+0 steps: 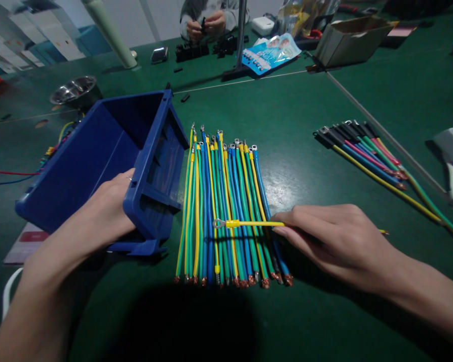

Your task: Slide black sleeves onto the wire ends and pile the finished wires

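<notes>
My right hand (335, 241) is closed in a pinch on a yellow wire (254, 223). A ring terminal (219, 223) at its left end lies over a row of cut wires; the other end sticks out behind the hand. Below it, blue, green and yellow wires (226, 201) lie side by side, metal lugs at the far end, mostly bare copper strands at the near end. My left hand (115, 198) reaches into a blue plastic bin (136, 110) left of the row. Its fingers are hidden behind the bin's wall, so I cannot see whether they hold anything.
A bundle of black-sleeved coloured wires (373, 151) lies on the right of the green table. A metal bowl (75, 91) stands behind the bin. Farther back are a blue pouch (271, 53), a cardboard box (351, 42) and a post (242, 35). Another person's hands (206, 25) hold a black part.
</notes>
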Demonstrator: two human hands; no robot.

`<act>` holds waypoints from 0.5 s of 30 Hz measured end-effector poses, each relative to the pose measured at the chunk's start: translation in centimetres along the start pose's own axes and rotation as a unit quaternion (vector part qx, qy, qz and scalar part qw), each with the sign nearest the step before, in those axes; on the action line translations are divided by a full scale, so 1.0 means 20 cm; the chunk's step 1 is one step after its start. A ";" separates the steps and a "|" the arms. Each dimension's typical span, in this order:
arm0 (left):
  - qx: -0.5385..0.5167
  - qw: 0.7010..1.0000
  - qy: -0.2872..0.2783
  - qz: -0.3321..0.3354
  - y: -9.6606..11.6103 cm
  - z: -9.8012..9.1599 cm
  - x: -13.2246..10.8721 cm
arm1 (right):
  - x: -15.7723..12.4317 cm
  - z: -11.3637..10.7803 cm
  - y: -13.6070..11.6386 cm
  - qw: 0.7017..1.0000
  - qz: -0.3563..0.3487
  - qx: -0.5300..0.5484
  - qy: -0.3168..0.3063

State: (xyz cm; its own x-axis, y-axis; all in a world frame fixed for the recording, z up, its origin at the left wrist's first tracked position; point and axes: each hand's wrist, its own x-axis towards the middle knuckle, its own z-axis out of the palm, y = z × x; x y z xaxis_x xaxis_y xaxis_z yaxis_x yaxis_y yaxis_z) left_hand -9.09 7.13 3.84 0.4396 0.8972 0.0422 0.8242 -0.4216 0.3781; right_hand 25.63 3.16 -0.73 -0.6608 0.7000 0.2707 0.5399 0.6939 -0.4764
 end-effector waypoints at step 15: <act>0.169 0.932 0.316 -0.058 0.01 -0.02 -0.02 | 0.00 -0.01 0.00 1.000 -0.011 -0.013 0.013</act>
State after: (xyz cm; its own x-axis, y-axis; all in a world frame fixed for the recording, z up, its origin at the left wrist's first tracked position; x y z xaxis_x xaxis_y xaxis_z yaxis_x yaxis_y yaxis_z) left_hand -9.26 6.71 4.23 0.1302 0.7927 0.5956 0.9653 -0.2384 0.1063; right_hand 25.68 3.15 -0.60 -0.6600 0.6877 0.3025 0.5383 0.7137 -0.4481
